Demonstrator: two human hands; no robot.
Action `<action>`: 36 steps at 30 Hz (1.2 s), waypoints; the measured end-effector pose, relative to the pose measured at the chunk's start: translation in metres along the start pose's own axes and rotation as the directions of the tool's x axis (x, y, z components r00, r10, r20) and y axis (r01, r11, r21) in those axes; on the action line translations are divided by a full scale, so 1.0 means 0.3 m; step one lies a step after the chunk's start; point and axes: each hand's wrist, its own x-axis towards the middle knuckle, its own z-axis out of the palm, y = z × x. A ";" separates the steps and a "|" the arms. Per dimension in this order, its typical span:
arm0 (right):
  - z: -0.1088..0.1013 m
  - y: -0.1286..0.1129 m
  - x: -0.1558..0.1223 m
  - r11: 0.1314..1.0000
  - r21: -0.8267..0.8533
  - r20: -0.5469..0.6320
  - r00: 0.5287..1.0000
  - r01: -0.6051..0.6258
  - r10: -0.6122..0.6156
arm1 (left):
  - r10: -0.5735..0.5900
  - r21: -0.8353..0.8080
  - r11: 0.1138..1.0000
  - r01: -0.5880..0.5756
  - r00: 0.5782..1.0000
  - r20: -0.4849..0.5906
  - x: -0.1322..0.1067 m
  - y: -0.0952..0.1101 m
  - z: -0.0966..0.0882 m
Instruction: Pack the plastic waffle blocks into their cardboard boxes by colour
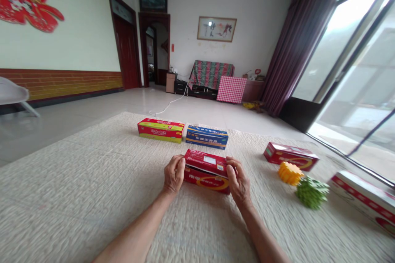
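Between my two hands is a dark red cardboard box (205, 178) with a yellow ring and pale lettering on its front. Its top flap looks slightly raised, with a dark gap along the front edge. My left hand (174, 174) grips the box's left end, thumb toward me. At the right end, my right hand (239, 178) is closed round the corner. Just beyond stands a blue box (206, 137) with white lettering. To its left is a red and yellow-green box (160, 130). The inside of the held box is hidden.
A cream textured cover (92, 181) lies under everything. To the right are another red box (291, 156), a yellow ridged object (290, 173), a green leafy-looking object (312, 192) and a large white and red box (367, 197). A white cable (173, 102) runs across the floor behind.
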 end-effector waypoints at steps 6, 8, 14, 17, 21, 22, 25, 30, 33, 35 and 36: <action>-0.001 -0.015 0.000 1.000 -0.020 0.011 1.000 0.013 -0.013 | -0.027 -0.018 0.999 0.027 1.000 0.015 0.002 0.014 -0.005; 0.000 -0.016 0.000 0.999 -0.032 0.010 1.000 0.010 -0.009 | -0.045 -0.017 0.999 0.046 0.999 0.022 0.002 0.019 -0.006; 0.005 -0.013 0.013 0.999 -0.044 -0.014 1.000 -0.003 0.002 | -0.070 -0.013 0.997 0.070 0.997 0.019 0.003 0.018 -0.003; 0.006 -0.025 0.024 0.999 -0.050 -0.013 1.000 -0.020 0.020 | -0.055 -0.019 0.998 0.056 0.998 0.019 0.003 0.014 -0.002; 0.008 -0.036 0.035 0.996 -0.079 -0.023 0.999 -0.035 0.034 | -0.050 -0.025 0.998 0.051 0.998 0.022 0.003 0.010 -0.003; 0.009 -0.036 0.036 0.995 -0.088 -0.026 0.999 -0.035 0.033 | -0.052 -0.025 0.998 0.053 0.998 0.023 0.004 0.010 -0.003; 0.011 -0.033 0.037 0.993 -0.113 -0.039 0.999 -0.027 0.022 | -0.065 -0.019 0.998 0.066 0.998 0.026 0.005 0.010 -0.003; 0.015 -0.034 0.038 0.991 -0.136 -0.052 0.999 -0.014 0.007 | -0.084 -0.021 0.996 0.084 0.996 0.009 0.007 0.013 -0.002; 0.016 -0.038 0.038 0.989 -0.147 -0.052 0.999 -0.007 -0.001 | -0.105 -0.030 0.994 0.105 0.994 0.012 0.009 0.019 -0.002; 0.016 -0.040 0.038 0.988 -0.152 -0.056 0.998 -0.005 -0.004 | -0.119 -0.031 0.992 0.119 0.993 0.015 0.011 0.022 -0.001; 0.015 -0.041 0.038 0.988 -0.154 -0.056 0.998 -0.004 -0.005 | -0.124 -0.031 0.992 0.125 0.992 0.013 0.011 0.023 0.000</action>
